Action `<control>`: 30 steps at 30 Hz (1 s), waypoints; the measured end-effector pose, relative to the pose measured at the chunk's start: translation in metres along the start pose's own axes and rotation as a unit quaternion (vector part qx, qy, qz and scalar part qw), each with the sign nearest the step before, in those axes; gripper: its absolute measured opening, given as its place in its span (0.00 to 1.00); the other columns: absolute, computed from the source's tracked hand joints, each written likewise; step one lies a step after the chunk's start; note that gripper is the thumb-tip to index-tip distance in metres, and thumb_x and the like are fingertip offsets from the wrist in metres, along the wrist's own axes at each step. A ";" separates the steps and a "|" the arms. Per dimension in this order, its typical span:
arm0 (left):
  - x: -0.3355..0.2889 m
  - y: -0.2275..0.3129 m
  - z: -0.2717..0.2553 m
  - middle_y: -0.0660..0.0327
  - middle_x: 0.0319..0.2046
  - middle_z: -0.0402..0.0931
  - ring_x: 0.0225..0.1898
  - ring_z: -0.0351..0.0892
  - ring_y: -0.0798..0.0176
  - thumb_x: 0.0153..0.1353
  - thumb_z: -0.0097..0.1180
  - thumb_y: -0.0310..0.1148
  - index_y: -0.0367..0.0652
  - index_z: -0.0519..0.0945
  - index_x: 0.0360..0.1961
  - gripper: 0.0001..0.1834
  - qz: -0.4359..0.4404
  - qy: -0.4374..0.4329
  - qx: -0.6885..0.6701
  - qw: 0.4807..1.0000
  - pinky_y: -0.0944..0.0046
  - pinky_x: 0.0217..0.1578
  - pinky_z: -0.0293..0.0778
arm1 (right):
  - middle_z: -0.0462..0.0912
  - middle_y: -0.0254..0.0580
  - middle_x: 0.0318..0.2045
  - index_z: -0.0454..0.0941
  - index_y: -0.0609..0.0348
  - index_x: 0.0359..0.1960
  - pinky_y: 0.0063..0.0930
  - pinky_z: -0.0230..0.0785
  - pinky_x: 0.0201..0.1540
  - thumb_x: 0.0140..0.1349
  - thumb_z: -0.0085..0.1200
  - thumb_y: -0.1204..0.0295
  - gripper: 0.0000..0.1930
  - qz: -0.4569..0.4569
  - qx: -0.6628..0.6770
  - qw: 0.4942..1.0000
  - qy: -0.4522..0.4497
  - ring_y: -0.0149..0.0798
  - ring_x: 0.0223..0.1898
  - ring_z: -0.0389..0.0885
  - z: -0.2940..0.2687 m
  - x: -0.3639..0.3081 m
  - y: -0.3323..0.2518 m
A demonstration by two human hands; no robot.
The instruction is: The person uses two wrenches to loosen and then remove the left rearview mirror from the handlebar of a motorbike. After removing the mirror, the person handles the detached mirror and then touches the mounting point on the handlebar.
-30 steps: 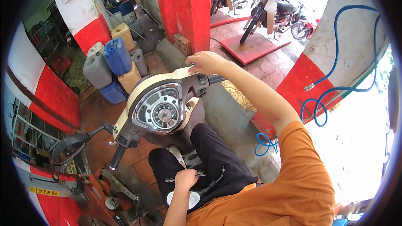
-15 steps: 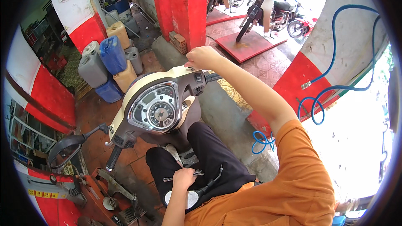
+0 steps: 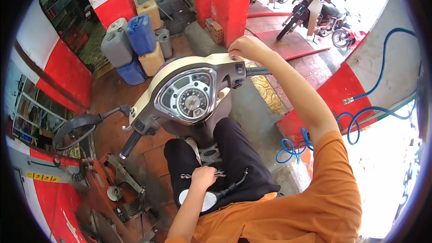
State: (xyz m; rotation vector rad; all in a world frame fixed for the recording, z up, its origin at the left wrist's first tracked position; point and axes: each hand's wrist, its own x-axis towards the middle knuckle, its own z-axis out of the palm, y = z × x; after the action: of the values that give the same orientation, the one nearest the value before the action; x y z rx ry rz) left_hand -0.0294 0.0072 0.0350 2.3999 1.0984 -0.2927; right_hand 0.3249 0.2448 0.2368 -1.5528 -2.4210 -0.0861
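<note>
Tiled floor [image 3: 110, 112], red pillar [image 3: 238, 11], jerrycans [image 3: 141, 36]; right fingers [image 3: 235, 49] touching cream scooter [image 3: 183, 61].

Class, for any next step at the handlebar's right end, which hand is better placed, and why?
Probably the right hand: it is at that end of the handlebar. The left hand is lower down, closed around a wrench.

The wrenches [image 3: 220, 173] look like shiny metal, the handlebar cover [image 3: 218, 59] smooth plastic.
</note>
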 end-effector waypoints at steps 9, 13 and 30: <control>0.001 0.001 -0.002 0.53 0.28 0.82 0.35 0.84 0.51 0.49 0.60 0.35 0.46 0.84 0.28 0.07 0.001 0.000 -0.011 1.000 0.52 0.38 0.79 | 0.84 0.46 0.30 0.85 0.58 0.38 0.38 0.75 0.41 0.59 0.58 0.65 0.12 -0.019 0.151 0.984 0.089 0.49 0.35 0.84 0.005 -0.002 0.004; -0.001 -0.002 0.003 0.53 0.27 0.82 0.34 0.83 0.50 0.50 0.60 0.37 0.46 0.84 0.28 0.08 -0.011 0.003 -0.009 1.000 0.52 0.37 0.78 | 0.85 0.46 0.32 0.84 0.59 0.37 0.35 0.75 0.41 0.56 0.56 0.74 0.09 -0.052 0.131 0.990 0.003 0.47 0.34 0.84 0.000 0.002 0.009; -0.002 -0.001 -0.005 0.53 0.29 0.83 0.36 0.84 0.51 0.48 0.61 0.35 0.45 0.84 0.29 0.08 -0.012 -0.014 -0.009 1.000 0.53 0.39 0.79 | 0.84 0.42 0.31 0.83 0.58 0.40 0.32 0.73 0.41 0.57 0.58 0.75 0.09 -0.027 0.209 0.978 0.000 0.38 0.33 0.82 0.001 -0.004 0.013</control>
State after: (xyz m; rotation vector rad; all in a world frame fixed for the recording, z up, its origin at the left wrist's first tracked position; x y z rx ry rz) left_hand -0.0311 0.0087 0.0397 2.3597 1.1136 -0.3229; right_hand 0.3383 0.2465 0.2340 -1.2946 -2.2875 0.3878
